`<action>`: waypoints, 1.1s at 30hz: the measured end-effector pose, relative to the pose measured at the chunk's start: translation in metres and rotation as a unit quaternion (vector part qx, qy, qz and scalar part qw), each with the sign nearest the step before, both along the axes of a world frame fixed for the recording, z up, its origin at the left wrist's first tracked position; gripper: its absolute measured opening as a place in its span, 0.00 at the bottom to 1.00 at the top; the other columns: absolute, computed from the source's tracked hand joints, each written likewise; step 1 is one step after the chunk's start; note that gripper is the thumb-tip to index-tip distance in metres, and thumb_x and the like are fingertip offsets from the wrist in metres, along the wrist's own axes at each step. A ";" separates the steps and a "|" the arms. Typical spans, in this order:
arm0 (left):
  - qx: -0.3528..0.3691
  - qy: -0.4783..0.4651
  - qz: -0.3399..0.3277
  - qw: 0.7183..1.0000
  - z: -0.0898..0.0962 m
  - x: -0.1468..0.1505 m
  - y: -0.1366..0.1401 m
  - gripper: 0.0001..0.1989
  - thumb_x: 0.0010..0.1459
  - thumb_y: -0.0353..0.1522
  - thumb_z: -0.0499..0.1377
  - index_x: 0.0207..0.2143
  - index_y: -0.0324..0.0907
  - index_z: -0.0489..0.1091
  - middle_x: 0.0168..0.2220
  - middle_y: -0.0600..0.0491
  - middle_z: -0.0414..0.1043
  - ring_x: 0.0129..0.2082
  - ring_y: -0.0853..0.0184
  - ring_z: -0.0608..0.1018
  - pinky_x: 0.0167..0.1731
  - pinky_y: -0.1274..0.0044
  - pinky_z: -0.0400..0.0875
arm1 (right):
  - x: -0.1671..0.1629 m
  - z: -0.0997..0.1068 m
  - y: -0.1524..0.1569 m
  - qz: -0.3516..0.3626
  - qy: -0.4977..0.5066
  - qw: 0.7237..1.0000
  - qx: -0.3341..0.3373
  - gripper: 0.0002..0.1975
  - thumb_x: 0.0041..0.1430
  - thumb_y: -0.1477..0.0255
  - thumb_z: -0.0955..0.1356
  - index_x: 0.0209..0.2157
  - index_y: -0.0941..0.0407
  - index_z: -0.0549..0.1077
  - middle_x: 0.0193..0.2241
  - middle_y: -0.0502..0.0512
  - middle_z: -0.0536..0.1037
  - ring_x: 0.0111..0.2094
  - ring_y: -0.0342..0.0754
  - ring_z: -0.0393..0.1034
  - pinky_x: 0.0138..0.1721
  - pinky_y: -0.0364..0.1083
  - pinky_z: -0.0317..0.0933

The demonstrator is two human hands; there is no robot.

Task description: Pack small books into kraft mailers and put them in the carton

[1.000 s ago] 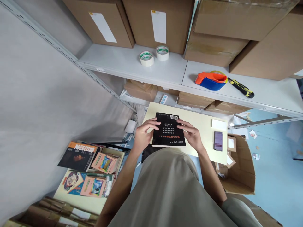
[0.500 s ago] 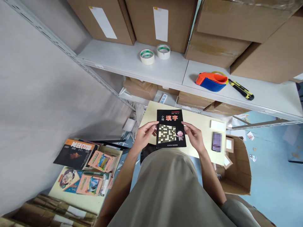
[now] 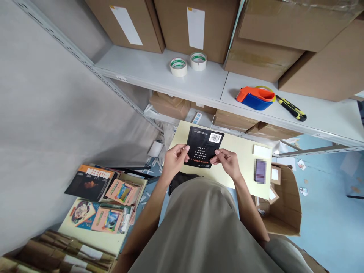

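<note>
Held between both hands is a thin black book (image 3: 203, 146), its back cover up, with a white barcode at the top right and text that reads upside down. My left hand (image 3: 175, 158) pinches its left edge between thumb and fingers. On the opposite edge, near the lower right, my right hand (image 3: 226, 162) grips it the same way. The book is slightly tilted over the pale yellow table (image 3: 241, 153). Farther right on that table lie a phone with a blurred screen (image 3: 260, 171) and a small white box (image 3: 262, 151).
Two tape rolls (image 3: 178, 67), an orange and blue tape dispenser (image 3: 256, 98) and a yellow-black utility knife (image 3: 291, 108) sit on the shelf (image 3: 136, 64) ahead. Stacked books and magazines (image 3: 89, 182) are at the left. An open cardboard box (image 3: 287, 216) stands at the right.
The black book has turned over: its front cover with the crossword grid faced up before, and now the barcoded back does. Both hands still hold its sides.
</note>
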State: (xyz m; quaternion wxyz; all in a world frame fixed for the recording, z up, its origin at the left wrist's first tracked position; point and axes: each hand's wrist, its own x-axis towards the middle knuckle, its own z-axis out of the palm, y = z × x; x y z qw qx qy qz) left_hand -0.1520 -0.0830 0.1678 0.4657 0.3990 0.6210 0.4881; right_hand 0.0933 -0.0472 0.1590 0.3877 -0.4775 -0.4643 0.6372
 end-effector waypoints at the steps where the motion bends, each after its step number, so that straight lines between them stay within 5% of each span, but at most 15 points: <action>1: 0.006 0.004 0.000 1.000 0.000 0.000 -0.001 0.24 0.61 0.54 0.70 0.40 0.43 0.79 0.22 0.56 0.76 0.21 0.68 0.75 0.26 0.75 0.69 | -0.001 -0.001 0.000 -0.002 -0.001 1.000 0.003 0.29 0.58 0.40 0.77 0.31 0.53 0.81 0.27 0.57 0.87 0.27 0.51 0.82 0.34 0.51 0.80; 9: 0.083 0.099 0.019 0.991 0.007 -0.001 -0.012 0.29 0.77 0.55 0.49 0.53 0.43 0.79 0.39 0.49 0.82 0.38 0.64 0.82 0.41 0.73 0.76 | -0.009 -0.027 -0.007 0.019 0.044 0.998 -0.028 0.35 0.63 0.35 0.71 0.44 0.55 0.84 0.37 0.59 0.87 0.40 0.56 0.84 0.46 0.55 0.78; 14: 0.136 0.183 -0.029 0.973 0.011 0.004 -0.008 0.16 0.72 0.43 0.63 0.55 0.45 0.79 0.41 0.52 0.80 0.38 0.66 0.82 0.43 0.74 0.78 | -0.025 -0.065 0.002 0.057 0.070 0.995 -0.037 0.33 0.56 0.47 0.80 0.55 0.52 0.78 0.26 0.45 0.79 0.30 0.47 0.73 0.39 0.48 0.70; 19: 0.209 0.287 -0.140 0.924 0.002 0.034 -0.010 0.14 0.68 0.25 0.64 0.50 0.51 0.83 0.43 0.52 0.80 0.42 0.66 0.83 0.48 0.73 0.80 | -0.048 -0.093 0.013 0.031 0.114 0.991 -0.059 0.28 0.45 0.51 0.84 0.41 0.50 0.75 0.26 0.46 0.80 0.30 0.49 0.72 0.39 0.50 0.70; 24: 0.215 0.380 -0.205 0.876 -0.006 0.059 -0.021 0.16 0.67 0.21 0.61 0.46 0.49 0.83 0.47 0.49 0.80 0.49 0.61 0.83 0.51 0.70 0.81 | -0.055 -0.104 0.010 0.037 0.122 0.989 -0.075 0.23 0.42 0.55 0.83 0.33 0.51 0.75 0.28 0.51 0.82 0.34 0.54 0.76 0.40 0.54 0.73; 29: 0.167 0.266 -0.133 0.940 -0.024 0.038 -0.016 0.09 0.70 0.27 0.62 0.48 0.48 0.79 0.45 0.51 0.82 0.46 0.63 0.84 0.51 0.70 0.80 | -0.047 -0.110 0.014 -0.037 0.078 0.994 -0.068 0.25 0.41 0.55 0.84 0.33 0.51 0.72 0.27 0.48 0.82 0.31 0.51 0.77 0.41 0.53 0.74; 33: 0.061 0.062 0.022 0.996 -0.074 0.003 0.004 0.09 0.64 0.35 0.68 0.46 0.44 0.76 0.44 0.48 0.83 0.47 0.60 0.85 0.53 0.69 0.81 | -0.040 -0.109 0.019 -0.090 0.052 0.991 -0.081 0.30 0.41 0.53 0.85 0.38 0.50 0.71 0.22 0.44 0.80 0.28 0.51 0.79 0.42 0.53 0.74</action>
